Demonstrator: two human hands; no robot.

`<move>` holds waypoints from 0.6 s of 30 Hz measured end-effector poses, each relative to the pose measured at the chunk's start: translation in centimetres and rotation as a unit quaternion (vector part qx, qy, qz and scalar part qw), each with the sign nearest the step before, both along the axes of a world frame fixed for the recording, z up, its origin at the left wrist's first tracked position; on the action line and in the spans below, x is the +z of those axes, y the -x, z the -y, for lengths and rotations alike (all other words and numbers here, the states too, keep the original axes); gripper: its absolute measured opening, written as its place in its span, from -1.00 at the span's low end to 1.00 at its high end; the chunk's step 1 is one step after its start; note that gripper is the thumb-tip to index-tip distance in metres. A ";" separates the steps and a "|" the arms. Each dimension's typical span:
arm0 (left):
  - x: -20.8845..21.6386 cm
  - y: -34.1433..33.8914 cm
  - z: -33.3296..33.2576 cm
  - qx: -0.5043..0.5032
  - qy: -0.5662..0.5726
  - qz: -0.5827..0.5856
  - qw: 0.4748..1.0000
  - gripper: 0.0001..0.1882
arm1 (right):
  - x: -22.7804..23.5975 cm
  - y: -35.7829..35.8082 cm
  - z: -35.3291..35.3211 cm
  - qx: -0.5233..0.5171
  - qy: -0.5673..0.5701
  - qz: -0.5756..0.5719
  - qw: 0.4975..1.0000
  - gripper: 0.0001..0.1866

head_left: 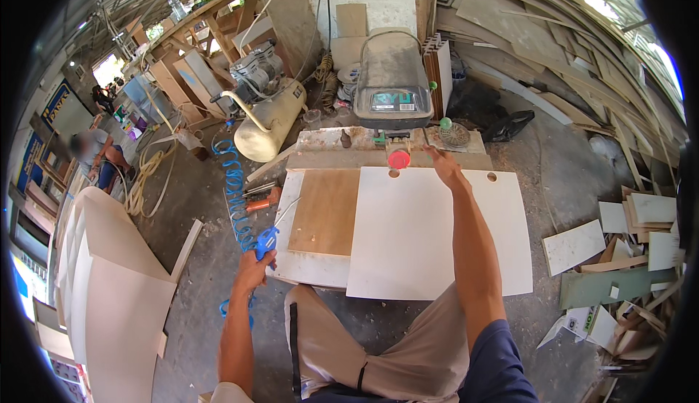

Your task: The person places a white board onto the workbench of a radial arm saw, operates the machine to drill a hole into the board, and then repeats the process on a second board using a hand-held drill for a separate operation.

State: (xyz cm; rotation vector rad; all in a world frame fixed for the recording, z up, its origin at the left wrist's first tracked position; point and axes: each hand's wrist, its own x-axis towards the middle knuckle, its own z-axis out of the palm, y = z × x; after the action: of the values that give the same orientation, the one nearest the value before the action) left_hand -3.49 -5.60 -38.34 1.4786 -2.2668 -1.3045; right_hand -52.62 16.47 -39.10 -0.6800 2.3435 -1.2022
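Note:
My left hand (253, 270) is closed around a blue air blow gun (267, 240), its thin nozzle angled over the left edge of the worktable. A coiled blue hose (231, 177) hangs beside it. My right hand (444, 166) is at the drill press (394, 83), with its fingers around the end of a dark feed lever (426, 136); the grip is partly hidden. A round red part (398, 159) sits below the press head. Beneath my right forearm lies a white panel (408, 243) with two round holes near its far edge. A brown board (324, 210) lies to its left.
An orange power tool (263, 200) rests left of the table. Behind it stands a cream air compressor (269, 123). Curved pale panels (120, 286) stand at left, and wood offcuts (619, 257) pile up at right. Another person (102, 155) sits at far left.

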 end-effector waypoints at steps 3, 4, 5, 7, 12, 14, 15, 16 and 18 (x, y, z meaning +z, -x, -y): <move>1.3 3.9 -0.9 -0.159 0.032 0.077 0.984 -0.59 | 0.0 -0.3 -0.1 -0.021 -0.003 -0.014 1.000 -0.25; 1.8 4.9 -1.5 -0.206 0.041 0.081 0.974 -0.59 | 0.2 -0.5 0.0 -0.022 -0.002 -0.015 1.000 -0.25; 0.4 5.7 -1.0 -0.234 0.112 0.076 0.963 -0.60 | 0.3 -0.7 0.2 -0.023 0.000 -0.015 1.000 -0.26; 0.8 8.8 -2.8 -0.147 0.078 0.100 0.981 -0.55 | 0.4 -0.2 0.0 -0.022 -0.009 -0.016 1.000 -0.26; 2.2 13.8 -7.1 -0.192 0.119 0.121 0.967 -0.57 | 2.1 -1.8 -0.2 -0.029 -0.035 0.014 0.999 -0.09; 0.3 15.0 -7.6 -0.191 0.244 0.119 0.943 -0.60 | 0.4 -0.2 -0.1 -0.023 -0.020 0.007 1.000 -0.11; 0.2 15.5 -7.5 -0.141 0.258 0.126 0.948 -0.59 | 0.1 0.2 0.2 -0.018 -0.008 0.003 1.000 -0.12; 0.0 15.8 -7.4 -0.155 0.259 0.125 0.945 -0.58 | -0.1 0.5 0.4 -0.015 0.000 0.000 1.000 -0.16; -0.3 15.9 -7.5 -0.185 0.256 0.126 0.940 -0.56 | -1.0 0.7 0.5 -0.009 0.013 -0.002 1.000 -0.22</move>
State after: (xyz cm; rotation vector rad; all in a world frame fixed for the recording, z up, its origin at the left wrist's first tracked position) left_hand -19.42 1.92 -38.60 1.1183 -2.8577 -0.5161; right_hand -53.34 15.96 -40.10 -0.6709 2.3458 -1.2418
